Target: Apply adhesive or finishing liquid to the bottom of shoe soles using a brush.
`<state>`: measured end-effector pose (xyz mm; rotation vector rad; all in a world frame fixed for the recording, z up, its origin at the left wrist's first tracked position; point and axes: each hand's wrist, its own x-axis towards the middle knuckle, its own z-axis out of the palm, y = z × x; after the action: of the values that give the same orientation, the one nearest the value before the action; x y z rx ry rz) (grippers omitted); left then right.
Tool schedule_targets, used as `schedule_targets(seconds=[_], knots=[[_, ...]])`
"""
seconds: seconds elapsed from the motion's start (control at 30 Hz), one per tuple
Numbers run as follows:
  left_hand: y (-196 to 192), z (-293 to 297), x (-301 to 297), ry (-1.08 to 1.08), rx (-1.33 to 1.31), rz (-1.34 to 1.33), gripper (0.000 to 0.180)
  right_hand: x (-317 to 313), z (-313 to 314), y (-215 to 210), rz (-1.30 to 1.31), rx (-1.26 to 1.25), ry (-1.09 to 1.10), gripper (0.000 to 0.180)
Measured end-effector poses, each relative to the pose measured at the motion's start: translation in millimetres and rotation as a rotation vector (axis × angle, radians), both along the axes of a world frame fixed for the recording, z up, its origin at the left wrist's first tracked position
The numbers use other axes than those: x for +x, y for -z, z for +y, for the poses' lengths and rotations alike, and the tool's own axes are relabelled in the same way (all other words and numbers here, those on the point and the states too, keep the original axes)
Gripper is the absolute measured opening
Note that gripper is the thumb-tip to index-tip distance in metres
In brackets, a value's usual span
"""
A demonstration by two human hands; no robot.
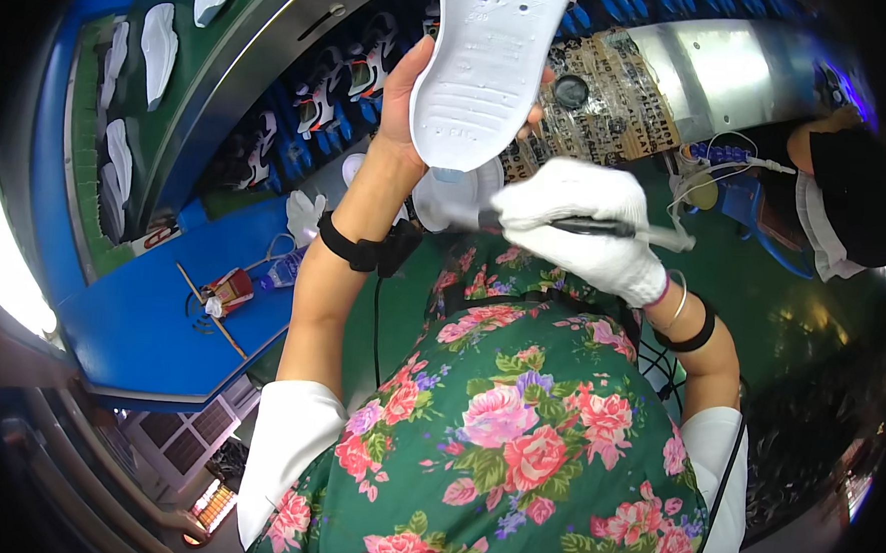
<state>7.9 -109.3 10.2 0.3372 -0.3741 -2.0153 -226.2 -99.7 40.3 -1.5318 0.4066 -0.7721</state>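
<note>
A white shoe sole (483, 78) is held up in front of me by my bare left hand (404, 94). The thumb side shows along its left edge and fingertips show past its right edge. My right hand (586, 224), in a white glove, is closed around a slim tool with a dark handle (594, 226). The tool's left end is smeared by motion, so its kind cannot be made out. It is below the sole's rounded end and seems apart from it. Behind the tool is another pale, rounded piece (457, 192), partly hidden.
More white soles (159, 56) lie on a green surface at left, behind a curved metal edge (222, 95). Shoes (317, 105) stand on a blue rack. A blue table (160, 322) holds a stick and bottle. Another person (838, 187) is at right, near a taped board (613, 95).
</note>
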Motion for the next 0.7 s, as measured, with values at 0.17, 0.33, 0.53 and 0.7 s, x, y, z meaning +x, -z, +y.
schedule_targets(seconds=[0.17,0.33,0.53,0.7], knots=[[6.3,6.5,-7.3,-0.048,0.046,0.109,0.087,-6.0,-14.2,-11.9,-0.22,0.78,0.183,0.011],[18.9,27.5,-24.7,-0.131,0.298,0.109,0.078,-9.0,-66.1,-8.3,0.083,-0.345,0.289,0.019],[24.2,37.3,-37.4,-0.16,0.373,0.197,0.076,-8.0,-70.8,-11.0,0.165,-0.879,0.361,0.03],[-7.4,36.8,-19.0,-0.183,0.113,0.08,0.088,-21.6,-40.0,-26.7,-0.072,0.06,0.032,0.016]])
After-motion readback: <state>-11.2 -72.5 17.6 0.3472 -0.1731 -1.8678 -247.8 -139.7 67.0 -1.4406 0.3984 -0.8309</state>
